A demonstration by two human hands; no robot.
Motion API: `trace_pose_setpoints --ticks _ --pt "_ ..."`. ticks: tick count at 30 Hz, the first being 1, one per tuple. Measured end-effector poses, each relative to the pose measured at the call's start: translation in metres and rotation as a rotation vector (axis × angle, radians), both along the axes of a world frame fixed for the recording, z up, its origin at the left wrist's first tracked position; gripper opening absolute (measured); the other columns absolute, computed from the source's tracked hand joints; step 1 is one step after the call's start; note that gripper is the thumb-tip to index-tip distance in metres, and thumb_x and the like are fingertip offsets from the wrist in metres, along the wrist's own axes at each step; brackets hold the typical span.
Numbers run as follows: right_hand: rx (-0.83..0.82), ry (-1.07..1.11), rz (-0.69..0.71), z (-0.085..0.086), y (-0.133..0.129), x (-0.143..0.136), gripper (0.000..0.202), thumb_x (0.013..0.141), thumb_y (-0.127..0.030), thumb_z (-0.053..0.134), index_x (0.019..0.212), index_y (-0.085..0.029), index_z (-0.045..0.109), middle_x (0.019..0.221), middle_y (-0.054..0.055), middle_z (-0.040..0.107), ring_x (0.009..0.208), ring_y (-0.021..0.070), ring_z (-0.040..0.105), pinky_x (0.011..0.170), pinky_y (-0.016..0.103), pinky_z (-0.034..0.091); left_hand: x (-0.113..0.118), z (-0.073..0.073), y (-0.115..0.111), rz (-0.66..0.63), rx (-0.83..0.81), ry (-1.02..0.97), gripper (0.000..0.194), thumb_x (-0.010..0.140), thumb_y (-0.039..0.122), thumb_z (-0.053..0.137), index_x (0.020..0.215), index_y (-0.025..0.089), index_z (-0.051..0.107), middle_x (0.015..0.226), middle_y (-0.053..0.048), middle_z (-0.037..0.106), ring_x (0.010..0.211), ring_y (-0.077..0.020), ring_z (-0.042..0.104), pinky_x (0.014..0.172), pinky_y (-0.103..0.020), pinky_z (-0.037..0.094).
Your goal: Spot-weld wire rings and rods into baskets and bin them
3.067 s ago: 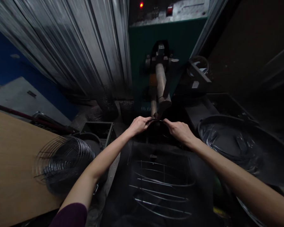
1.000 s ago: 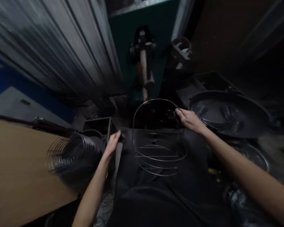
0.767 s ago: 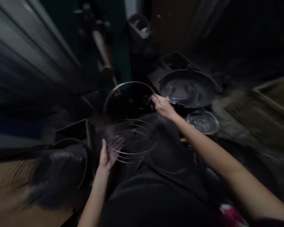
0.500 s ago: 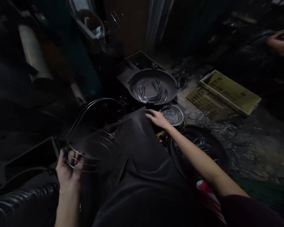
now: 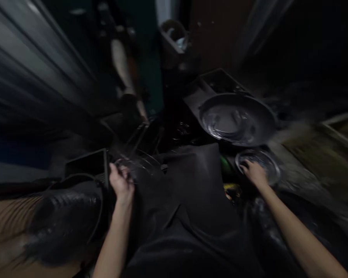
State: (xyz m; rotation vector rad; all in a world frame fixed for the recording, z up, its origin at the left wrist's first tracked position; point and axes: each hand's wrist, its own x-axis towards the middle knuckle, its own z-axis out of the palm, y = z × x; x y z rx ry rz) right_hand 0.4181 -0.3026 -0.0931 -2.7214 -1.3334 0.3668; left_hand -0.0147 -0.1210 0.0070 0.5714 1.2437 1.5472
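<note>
My left hand (image 5: 122, 179) is closed around thin metal wire hoops (image 5: 145, 160), whose loops blur out to the right above a dark apron (image 5: 188, 181) over my lap. On the other side, my right hand (image 5: 254, 173) is at the left part of a small round metal bowl (image 5: 277, 174). Its fingertips are dark and smeared, so their grip is unclear. Small metal pieces in that bowl are blurred now. Just behind it stands a wide shallow pan (image 5: 261, 116) with bundles of bent shiny wire (image 5: 214, 129) inside.
Coiled wire rings (image 5: 60, 220) lie at the lower left, beside a dark open box (image 5: 87, 164). A yellowish crate (image 5: 321, 154) stands at the right. A dark round tub (image 5: 313, 220) is under my right forearm. Behind the pan is a shallow tray (image 5: 224, 81).
The view has swung left, so the surroundings sit farther right. My right hand has moved from the apron's edge to the small bowl. My left hand still holds the wire hoops.
</note>
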Motion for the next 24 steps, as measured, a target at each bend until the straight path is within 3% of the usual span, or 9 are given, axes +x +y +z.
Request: trace_pose_setpoints --ticks 2,5,7,9,11,13,16,20,24 --pt "0.058 0.04 -0.019 -0.001 -0.004 0.006 0.047 0.086 -0.043 0.034 0.119 -0.02 0.058 0.083 0.025 0.062 0.083 0.0361 0.06 0.066 0.045 0.043 0.005 -0.001 0.005 -0.002 -0.033 0.014 0.046 0.086 0.059 0.046 0.076 0.015 0.054 0.043 0.01 0.032 0.035 -0.0036 0.026 0.039 -0.016 0.022" --pt "0.089 0.033 -0.352 0.007 0.005 0.008 0.061 0.08 -0.049 0.03 0.127 -0.018 0.052 0.068 0.029 0.056 0.077 0.0427 0.059 0.059 0.053 0.038 0.01 -0.004 0.022 -0.014 -0.052 0.05 0.046 0.086 0.057 0.046 0.069 0.015 0.049 0.044 0.009 0.031 0.035 -0.0031 0.024 0.038 -0.017 0.016" --pt "0.222 0.083 -0.443 0.025 0.021 -0.01 0.06 0.076 -0.056 0.033 0.121 -0.024 0.056 0.071 0.029 0.058 0.082 0.0443 0.059 0.059 0.055 0.038 0.01 -0.006 0.03 -0.006 -0.003 0.063 0.043 0.085 0.056 0.049 0.07 0.015 0.05 0.045 0.009 0.031 0.037 -0.003 0.024 0.038 -0.017 0.016" --pt "0.434 0.264 -0.379 0.051 0.045 -0.046 0.048 0.071 -0.061 0.045 0.104 -0.03 0.062 0.081 0.024 0.063 0.088 0.041 0.061 0.063 0.054 0.043 0.01 -0.009 0.033 0.038 0.054 0.067 0.043 0.083 0.057 0.052 0.071 0.015 0.05 0.047 0.009 0.032 0.038 -0.0031 0.024 0.038 -0.016 0.017" --pt "0.619 0.592 -0.316 0.077 0.079 -0.094 0.042 0.061 -0.059 0.061 0.087 -0.025 0.063 0.086 0.015 0.067 0.086 0.0341 0.064 0.07 0.048 0.049 0.011 -0.011 0.034 0.071 0.098 0.067 0.044 0.08 0.059 0.055 0.072 0.016 0.048 0.049 0.009 0.031 0.039 -0.0032 0.025 0.038 -0.016 0.017" --pt "0.686 0.952 -0.244 0.096 0.119 -0.143 0.048 0.054 -0.056 0.071 0.085 -0.02 0.064 0.085 0.009 0.068 0.079 0.0271 0.066 0.072 0.041 0.052 0.012 -0.012 0.036 0.08 0.126 0.068 0.043 0.078 0.059 0.057 0.075 0.017 0.049 0.05 0.009 0.031 0.04 -0.0035 0.026 0.038 -0.015 0.017" --pt "0.746 1.238 -0.201 0.111 0.173 -0.202 0.049 0.047 -0.052 0.08 0.077 -0.015 0.065 0.07 0.006 0.066 0.065 0.0195 0.064 0.06 0.03 0.053 0.013 -0.011 0.039 0.097 0.143 0.065 0.044 0.076 0.06 0.059 0.077 0.017 0.052 0.052 0.008 0.031 0.042 -0.0038 0.028 0.039 -0.014 0.02" --pt "0.807 1.424 -0.226 0.12 0.213 -0.244 0.046 0.044 -0.046 0.086 0.069 -0.013 0.065 0.059 0.003 0.062 0.055 0.0137 0.06 0.046 0.021 0.046 0.011 -0.012 0.046 0.118 0.163 0.048 0.045 0.074 0.061 0.061 0.077 0.017 0.051 0.055 0.007 0.034 0.045 -0.0036 0.031 0.042 -0.012 0.025" --pt "0.816 1.6 -0.279 0.129 0.222 -0.257 0.046 0.041 -0.039 0.09 0.071 -0.013 0.068 0.064 0.003 0.065 0.058 0.0112 0.06 0.045 0.016 0.044 0.005 -0.016 0.051 0.08 0.144 0.093 0.046 0.076 0.062 0.057 0.074 0.017 0.049 0.052 0.008 0.031 0.042 -0.0037 0.029 0.039 -0.012 0.021"
